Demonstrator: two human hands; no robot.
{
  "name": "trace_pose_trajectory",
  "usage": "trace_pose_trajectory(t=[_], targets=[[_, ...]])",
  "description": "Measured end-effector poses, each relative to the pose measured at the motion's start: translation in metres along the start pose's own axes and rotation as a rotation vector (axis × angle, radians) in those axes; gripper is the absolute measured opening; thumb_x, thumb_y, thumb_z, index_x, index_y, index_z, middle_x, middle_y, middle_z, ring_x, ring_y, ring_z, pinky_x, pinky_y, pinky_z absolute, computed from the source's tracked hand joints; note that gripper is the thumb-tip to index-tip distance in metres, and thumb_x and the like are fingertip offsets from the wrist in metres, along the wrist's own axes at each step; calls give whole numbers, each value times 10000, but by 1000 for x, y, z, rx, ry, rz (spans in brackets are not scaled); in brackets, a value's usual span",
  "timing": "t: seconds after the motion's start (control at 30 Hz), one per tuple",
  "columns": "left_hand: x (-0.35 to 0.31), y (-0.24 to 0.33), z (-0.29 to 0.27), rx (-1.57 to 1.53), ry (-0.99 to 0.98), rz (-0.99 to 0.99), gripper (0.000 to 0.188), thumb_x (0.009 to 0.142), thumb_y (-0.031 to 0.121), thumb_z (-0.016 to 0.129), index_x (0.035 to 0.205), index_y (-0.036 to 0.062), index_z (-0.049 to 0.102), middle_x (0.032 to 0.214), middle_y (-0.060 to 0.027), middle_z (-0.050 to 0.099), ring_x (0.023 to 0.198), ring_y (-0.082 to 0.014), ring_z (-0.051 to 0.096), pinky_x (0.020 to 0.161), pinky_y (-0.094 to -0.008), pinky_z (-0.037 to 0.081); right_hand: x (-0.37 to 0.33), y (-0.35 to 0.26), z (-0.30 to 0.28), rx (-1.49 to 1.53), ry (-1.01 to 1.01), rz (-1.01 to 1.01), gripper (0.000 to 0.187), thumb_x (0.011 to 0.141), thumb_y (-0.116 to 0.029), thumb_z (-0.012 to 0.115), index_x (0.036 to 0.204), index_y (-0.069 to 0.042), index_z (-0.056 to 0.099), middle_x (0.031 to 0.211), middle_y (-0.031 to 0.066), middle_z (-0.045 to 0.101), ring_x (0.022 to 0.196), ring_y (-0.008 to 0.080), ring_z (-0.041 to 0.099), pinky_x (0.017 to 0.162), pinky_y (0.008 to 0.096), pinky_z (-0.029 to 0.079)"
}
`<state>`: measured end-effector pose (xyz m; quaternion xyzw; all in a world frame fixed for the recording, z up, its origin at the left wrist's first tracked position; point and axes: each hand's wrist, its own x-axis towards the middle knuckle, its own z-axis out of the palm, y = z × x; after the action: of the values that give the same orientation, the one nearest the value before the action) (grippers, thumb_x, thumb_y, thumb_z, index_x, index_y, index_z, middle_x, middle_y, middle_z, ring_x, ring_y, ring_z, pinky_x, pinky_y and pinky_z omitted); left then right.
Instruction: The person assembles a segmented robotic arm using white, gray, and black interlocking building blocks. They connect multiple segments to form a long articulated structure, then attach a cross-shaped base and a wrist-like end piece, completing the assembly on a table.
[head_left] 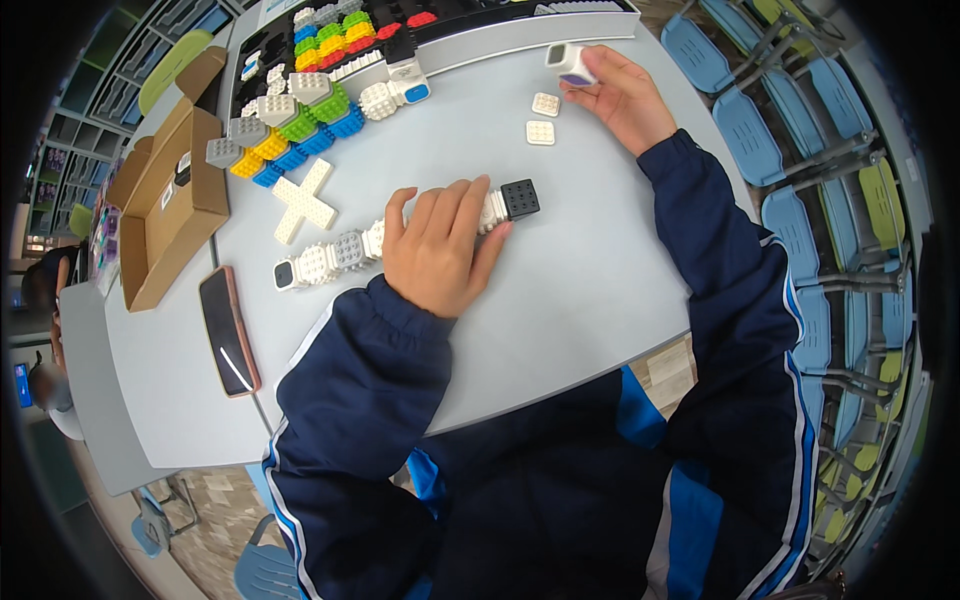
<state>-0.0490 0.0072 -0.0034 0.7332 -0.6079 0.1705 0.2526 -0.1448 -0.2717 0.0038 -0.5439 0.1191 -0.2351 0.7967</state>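
Observation:
My left hand [437, 243] is closed over the middle of a row of joined building blocks lying on the table. White and grey studded blocks [330, 260] show at the row's left end, and a black studded cube [520, 199] caps its right end; my palm and fingers cover the part between. At the upper right my right hand [625, 95] pinches a white cube block [571, 64] with a dark square on one face and a purple patch below. Beneath it lie two small white studded plates, the upper plate [546, 104] and the lower plate [540, 133], apart from each other.
Rows of coloured studded blocks [290, 130], a white cross-shaped piece [305, 202] and a black parts tray [480, 22] lie at the back left. An open cardboard box [175, 210] and a phone [229, 330] sit at the left. Stacked blue chairs [720, 110] stand beyond the right edge.

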Motion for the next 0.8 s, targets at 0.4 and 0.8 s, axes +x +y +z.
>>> trace_pose_trajectory(t=[0.4, 0.8], targets=[[1, -1, 0, -6, -1, 11, 442, 828, 249, 733, 1207, 55, 613, 1061, -70, 654, 944, -226, 604, 925, -401, 399, -20, 2, 23, -430, -35, -142, 302, 845, -107, 735, 1111, 7, 651, 1059, 93, 683, 1024, 153, 631, 941, 305, 473], [2, -1, 1, -20, 13, 29, 442, 821, 243, 735, 1199, 48, 616, 1059, -77, 654, 913, -232, 605, 869, -372, 419, -24, 20, 16, -710, -81, -301, 297, 781, -88, 785, 1045, -29, 662, 1043, 53, 691, 1046, 167, 642, 919, 302, 478]])
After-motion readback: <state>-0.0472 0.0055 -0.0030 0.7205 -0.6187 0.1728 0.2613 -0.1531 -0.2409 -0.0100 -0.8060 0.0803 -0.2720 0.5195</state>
